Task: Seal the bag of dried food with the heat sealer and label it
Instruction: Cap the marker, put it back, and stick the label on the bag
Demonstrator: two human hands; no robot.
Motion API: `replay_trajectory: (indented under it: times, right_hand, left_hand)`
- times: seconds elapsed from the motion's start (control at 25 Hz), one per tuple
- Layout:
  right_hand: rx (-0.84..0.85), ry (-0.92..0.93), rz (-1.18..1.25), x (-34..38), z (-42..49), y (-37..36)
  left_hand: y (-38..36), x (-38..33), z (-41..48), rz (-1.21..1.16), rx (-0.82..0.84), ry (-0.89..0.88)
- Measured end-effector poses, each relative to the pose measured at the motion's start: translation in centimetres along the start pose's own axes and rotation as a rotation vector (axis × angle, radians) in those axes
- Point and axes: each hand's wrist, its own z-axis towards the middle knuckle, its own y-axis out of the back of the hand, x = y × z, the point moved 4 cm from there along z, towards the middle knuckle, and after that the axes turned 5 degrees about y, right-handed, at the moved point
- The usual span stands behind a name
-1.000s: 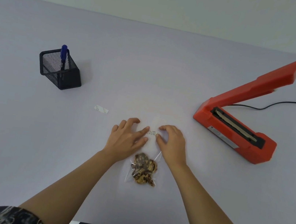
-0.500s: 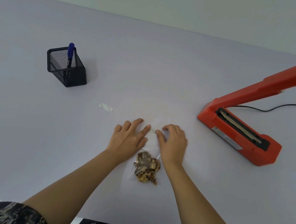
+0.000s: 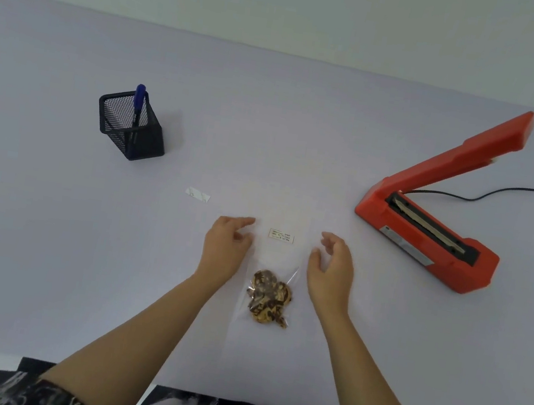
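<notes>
Hands flank a clear plastic bag (image 3: 277,273) that lies flat on the pale lilac table (image 3: 270,126), near its front edge. The left hand (image 3: 225,251) is beside the bag's left edge, fingers loosely spread and empty; whether it touches the film cannot be told. The right hand (image 3: 331,271) is beside the bag's right edge, palm turned inward, fingers half curled and grasping nothing. Both hands are apart from the small white rectangular label (image 3: 281,235), which lies on the upper part of the bag, between the two hands. The label carries lines of dark print too small to read.

The brown and yellow dried food pieces (image 3: 270,298) are gathered in the lower part of the bag, between the two forearms.

The orange heat sealer (image 3: 426,240) stands on the table to the right, well apart from the bag. Its arm is raised at an angle, exposing the sealing strip along the base. A black power cord (image 3: 502,192) runs from behind it toward the right edge of the view.

A black mesh pen holder (image 3: 131,128) stands at far left and contains a blue pen (image 3: 138,103). A small white paper strip (image 3: 198,194) lies on the table between the holder and the left hand.
</notes>
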Motion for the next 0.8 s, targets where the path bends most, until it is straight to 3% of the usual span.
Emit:
replay_trajectory:
  times: [0.16,0.44,0.8]
  right_hand:
    - [0.124,-0.218,-0.119,-1.9,-4.4,0.5]
    - [0.03,-0.344,0.076,-0.9,-4.9,-1.7]
    - [0.001,-0.173,0.227,5.8,4.1,-2.5]
  left_hand:
    - [-0.5,1.7,-3.5,0.161,-0.002,0.022]
    - [-0.9,1.7,-3.5,-0.127,0.037,0.194]
    - [3.8,-4.4,3.8,-0.322,-0.022,0.078]
